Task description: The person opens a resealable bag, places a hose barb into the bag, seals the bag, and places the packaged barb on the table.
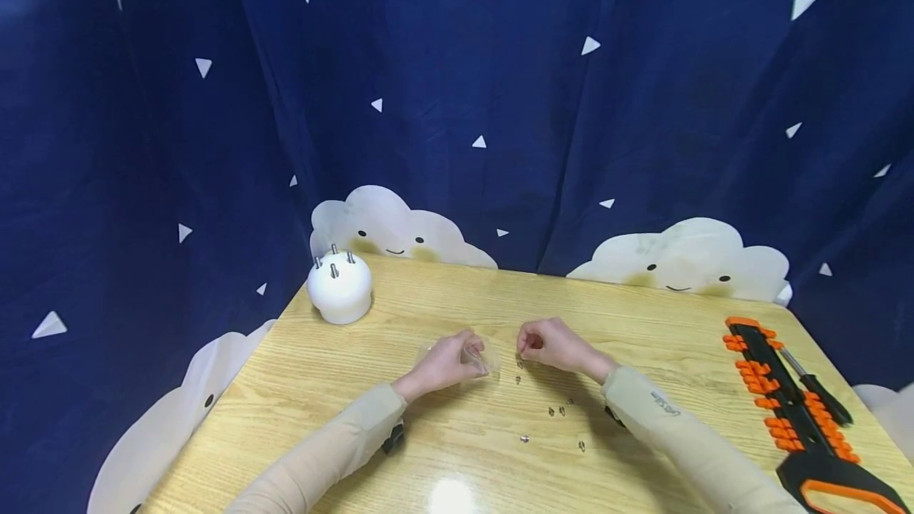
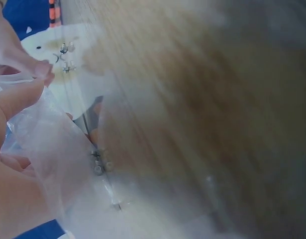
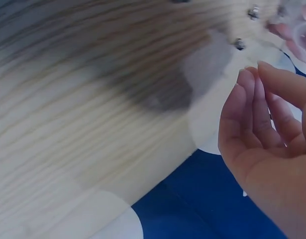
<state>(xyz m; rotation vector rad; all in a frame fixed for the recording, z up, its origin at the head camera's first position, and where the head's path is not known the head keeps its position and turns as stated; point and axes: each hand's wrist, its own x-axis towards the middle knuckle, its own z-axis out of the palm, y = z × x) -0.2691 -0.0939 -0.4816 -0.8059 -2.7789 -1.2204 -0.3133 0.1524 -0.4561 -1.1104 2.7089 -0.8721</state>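
Observation:
My left hand [image 1: 450, 359] grips a clear plastic bag [image 2: 53, 144] between thumb and fingers, above the middle of the table. A small metal fastener [image 2: 97, 163] shows at the bag's edge in the left wrist view. To its right, my right hand [image 1: 557, 343] is low over the wood, thumb and fingertips brought together. No object shows between these fingertips [image 3: 259, 69] in the right wrist view. Two small metal fasteners [image 3: 239, 44] lie just beyond them. Several more loose fasteners [image 1: 551, 412] are scattered on the table between my forearms.
At the back left stands a rounded white piece [image 1: 339, 292] with several metal posts pointing up. A black rack with orange clips [image 1: 774, 395] lies along the right side, a black-handled screwdriver [image 1: 824, 397] beside it. Behind the wooden table [image 1: 428, 300] hangs a blue curtain [image 1: 443, 62].

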